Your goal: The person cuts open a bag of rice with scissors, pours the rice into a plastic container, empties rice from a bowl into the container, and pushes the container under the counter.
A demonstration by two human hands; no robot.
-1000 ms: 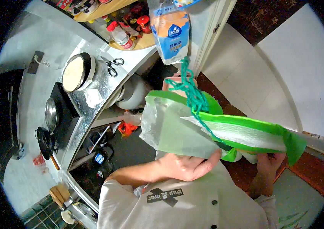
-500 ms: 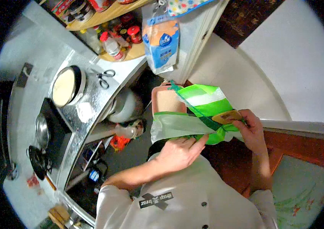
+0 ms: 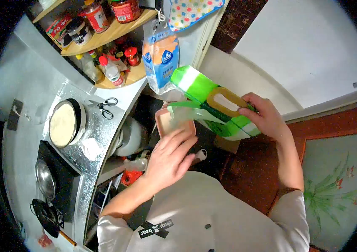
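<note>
My right hand (image 3: 267, 115) is closed on a green and white plastic bag (image 3: 191, 86), at the end of its tan handle strip (image 3: 214, 101). The bag hangs tilted above the floor, its translucent lining (image 3: 187, 111) reaching over a pink-rimmed container (image 3: 160, 124). Pale contents show inside that container, too blurred to name. My left hand (image 3: 170, 153) has its fingers stretched out over the container's near edge and hides part of it. Whether the fingertips touch the rim or the lining I cannot tell.
On the left counter are black-handled scissors (image 3: 105, 108), a pot with a pale round top (image 3: 63, 125) and a crumpled white tissue (image 3: 90, 148). A wok (image 3: 46, 214) sits by the stove. Shelves (image 3: 115, 27) hold jars and bottles; a blue and orange packet (image 3: 161, 59) hangs beside them.
My left hand has come away from the bag and moved left to the pink container. My right hand has raised the bag, and more of its handle strip shows. The view has shifted.
</note>
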